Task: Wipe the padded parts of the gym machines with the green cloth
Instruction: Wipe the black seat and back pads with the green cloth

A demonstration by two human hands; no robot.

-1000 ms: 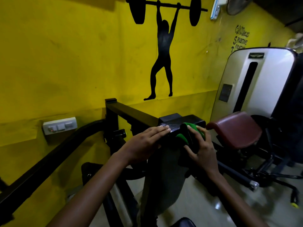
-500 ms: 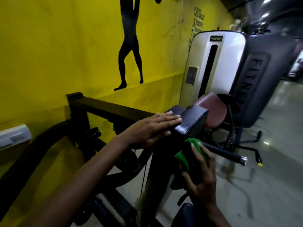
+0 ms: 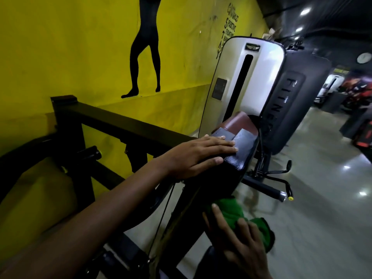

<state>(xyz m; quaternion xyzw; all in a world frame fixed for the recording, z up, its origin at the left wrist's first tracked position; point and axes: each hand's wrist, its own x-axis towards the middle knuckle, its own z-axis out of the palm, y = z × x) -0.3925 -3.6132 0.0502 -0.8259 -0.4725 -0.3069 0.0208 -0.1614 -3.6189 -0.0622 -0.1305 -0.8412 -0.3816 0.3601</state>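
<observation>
Green cloth (image 3: 231, 211) | right hand (image 3: 241, 244) fingers clamped on it | left hand (image 3: 198, 156) flat, fingers straight, steadying black pad (image 3: 241, 156) | wipe with firm overlapping strokes

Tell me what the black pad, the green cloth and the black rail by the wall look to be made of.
Black pad: likely vinyl or leatherette, glossy with creased highlights. Green cloth: soft fabric with a fuzzy nap, perhaps microfibre. Black rail: probably painted steel tube, square-edged and matte.
</observation>
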